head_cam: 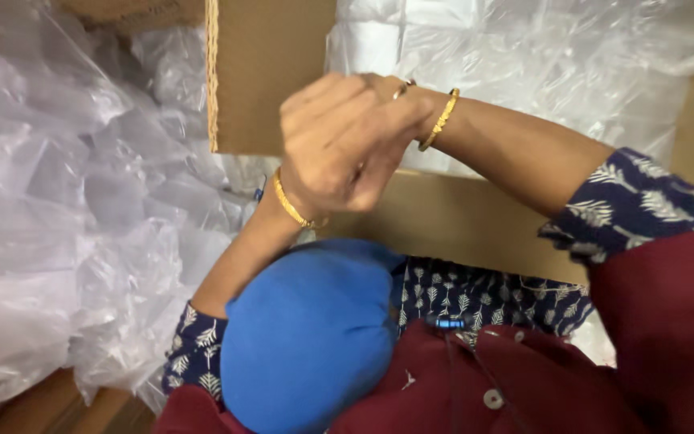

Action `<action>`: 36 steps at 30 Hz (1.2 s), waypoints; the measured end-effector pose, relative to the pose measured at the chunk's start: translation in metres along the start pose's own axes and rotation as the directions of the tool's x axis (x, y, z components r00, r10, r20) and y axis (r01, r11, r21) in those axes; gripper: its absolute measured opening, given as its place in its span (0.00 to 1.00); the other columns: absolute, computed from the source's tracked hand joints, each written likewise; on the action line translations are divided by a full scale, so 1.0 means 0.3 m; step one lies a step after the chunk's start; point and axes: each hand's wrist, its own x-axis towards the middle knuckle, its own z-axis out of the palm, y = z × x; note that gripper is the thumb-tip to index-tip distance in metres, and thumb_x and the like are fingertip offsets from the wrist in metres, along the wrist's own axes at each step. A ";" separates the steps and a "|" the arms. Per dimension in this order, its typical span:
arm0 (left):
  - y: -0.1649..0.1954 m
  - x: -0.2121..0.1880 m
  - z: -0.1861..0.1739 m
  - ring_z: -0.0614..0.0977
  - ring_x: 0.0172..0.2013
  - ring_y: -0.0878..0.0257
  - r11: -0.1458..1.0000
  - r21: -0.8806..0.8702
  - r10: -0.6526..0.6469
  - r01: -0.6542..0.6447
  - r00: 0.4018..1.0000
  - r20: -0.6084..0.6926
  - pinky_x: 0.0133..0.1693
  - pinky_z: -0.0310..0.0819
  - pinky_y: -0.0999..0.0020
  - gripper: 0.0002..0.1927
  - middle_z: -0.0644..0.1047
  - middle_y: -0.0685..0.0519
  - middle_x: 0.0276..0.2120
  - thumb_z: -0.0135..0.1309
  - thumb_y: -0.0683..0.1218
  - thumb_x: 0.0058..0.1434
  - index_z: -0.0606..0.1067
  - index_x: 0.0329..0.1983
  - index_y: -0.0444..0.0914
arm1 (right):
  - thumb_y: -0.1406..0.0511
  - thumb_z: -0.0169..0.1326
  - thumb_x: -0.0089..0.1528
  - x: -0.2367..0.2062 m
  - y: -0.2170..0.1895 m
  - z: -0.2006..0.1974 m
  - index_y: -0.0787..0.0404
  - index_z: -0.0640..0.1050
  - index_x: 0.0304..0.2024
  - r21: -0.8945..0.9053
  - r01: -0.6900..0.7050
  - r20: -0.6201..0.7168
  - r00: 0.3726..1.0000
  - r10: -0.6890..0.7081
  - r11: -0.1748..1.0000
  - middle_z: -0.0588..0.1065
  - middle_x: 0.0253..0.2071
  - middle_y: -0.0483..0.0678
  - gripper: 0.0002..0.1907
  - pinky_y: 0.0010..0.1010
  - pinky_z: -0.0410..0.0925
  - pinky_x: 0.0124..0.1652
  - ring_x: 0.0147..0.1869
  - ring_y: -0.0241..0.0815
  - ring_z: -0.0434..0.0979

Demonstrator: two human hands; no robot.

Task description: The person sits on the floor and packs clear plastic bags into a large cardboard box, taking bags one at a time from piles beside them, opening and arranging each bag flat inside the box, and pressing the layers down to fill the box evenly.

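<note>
My left hand (335,137) is raised at the middle of the view, fingers curled into a loose fist, a gold bangle on its wrist. It closes over the fingers of my right hand (399,90), which is mostly hidden behind it; only a ringed finger and a wrist with a gold bangle show. I cannot see any object between the hands. Both arms wear dark blue patterned sleeves under a maroon garment. Both hands hover above the near wall of a cardboard box (459,217).
The box holds clear plastic packets (524,48), and its brown flap (271,72) stands up behind my hands. A heap of clear plastic bags (82,201) fills the left side. A rounded blue cloth thing (307,337) sits close below the camera. Wooden floor (50,410) shows at lower left.
</note>
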 end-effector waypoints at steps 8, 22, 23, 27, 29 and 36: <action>-0.032 -0.040 -0.038 0.78 0.31 0.53 0.995 -0.065 -0.069 0.069 0.998 0.003 0.34 0.70 0.61 0.18 0.77 0.47 0.31 0.62 0.34 0.54 0.76 0.48 0.30 | 0.69 0.60 0.54 -0.009 0.181 0.171 0.65 0.81 0.49 0.079 0.177 -0.084 0.982 -0.170 0.981 0.71 0.42 0.45 0.19 0.31 0.66 0.43 0.42 0.43 0.68; -0.022 -0.031 -0.011 0.78 0.31 0.53 0.980 -0.023 -0.199 0.200 0.980 0.022 0.35 0.71 0.61 0.14 0.76 0.49 0.34 0.61 0.33 0.63 0.75 0.52 0.34 | 0.65 0.65 0.53 -0.034 0.182 0.159 0.66 0.77 0.48 0.091 0.235 -0.193 0.957 -0.215 0.968 0.68 0.52 0.51 0.22 0.39 0.69 0.48 0.51 0.50 0.69; -0.033 -0.044 0.007 0.78 0.31 0.51 0.965 0.030 -0.261 0.260 0.965 0.033 0.34 0.72 0.59 0.13 0.75 0.47 0.33 0.60 0.33 0.64 0.75 0.51 0.33 | 0.64 0.66 0.53 -0.045 0.188 0.159 0.66 0.77 0.48 0.074 0.238 -0.209 0.953 -0.218 0.969 0.67 0.52 0.51 0.23 0.39 0.70 0.48 0.51 0.50 0.70; -0.121 -0.133 0.093 0.81 0.38 0.39 0.876 0.347 -0.411 0.335 0.895 0.172 0.37 0.76 0.50 0.18 0.76 0.41 0.37 0.52 0.33 0.54 0.72 0.50 0.30 | 0.62 0.70 0.48 -0.140 0.215 0.162 0.71 0.75 0.49 0.005 -0.132 0.038 0.991 0.132 0.991 0.64 0.57 0.57 0.31 0.42 0.71 0.47 0.52 0.57 0.69; -0.168 -0.205 0.147 0.81 0.34 0.36 0.741 0.524 -0.642 0.419 0.672 0.370 0.35 0.76 0.45 0.09 0.78 0.37 0.36 0.52 0.34 0.52 0.76 0.38 0.31 | 0.65 0.69 0.49 -0.187 0.237 0.162 0.70 0.72 0.55 0.021 -0.041 -0.083 0.996 0.043 0.999 0.63 0.58 0.58 0.34 0.44 0.71 0.50 0.54 0.59 0.69; -0.361 -0.418 0.294 0.83 0.39 0.39 0.697 0.662 -0.696 0.276 0.482 0.532 0.41 0.80 0.51 0.08 0.78 0.36 0.43 0.51 0.35 0.57 0.81 0.34 0.31 | 0.68 0.69 0.49 -0.202 0.296 0.192 0.65 0.69 0.66 0.044 0.029 -0.189 0.982 -0.020 0.999 0.64 0.56 0.56 0.42 0.42 0.70 0.51 0.53 0.58 0.70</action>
